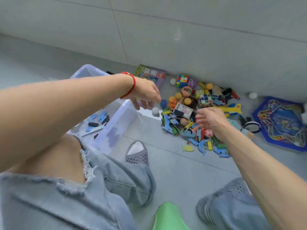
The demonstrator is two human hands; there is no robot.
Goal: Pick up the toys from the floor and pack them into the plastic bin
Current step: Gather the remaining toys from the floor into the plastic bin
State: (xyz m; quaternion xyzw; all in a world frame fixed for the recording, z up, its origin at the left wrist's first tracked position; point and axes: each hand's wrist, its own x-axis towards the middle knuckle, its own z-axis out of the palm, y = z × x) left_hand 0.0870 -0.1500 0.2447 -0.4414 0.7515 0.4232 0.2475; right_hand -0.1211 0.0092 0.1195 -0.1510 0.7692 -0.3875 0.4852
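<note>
A clear plastic bin stands on the floor at the left, with several blue puzzle pieces inside. My left hand, a red string on its wrist, hovers over the bin's far right corner with fingers apart and nothing in them. The toy pile lies to the right against the wall: two colour cubes, orange balls, a white ball, a small box, a yellow plane and loose puzzle pieces. My right hand reaches down onto the pile, fingers curled; what they hold is unclear.
A blue puzzle board lies at the far right, a purple box behind the bin, another white ball by the wall. My knees in jeans and grey slippers fill the foreground, with something green below.
</note>
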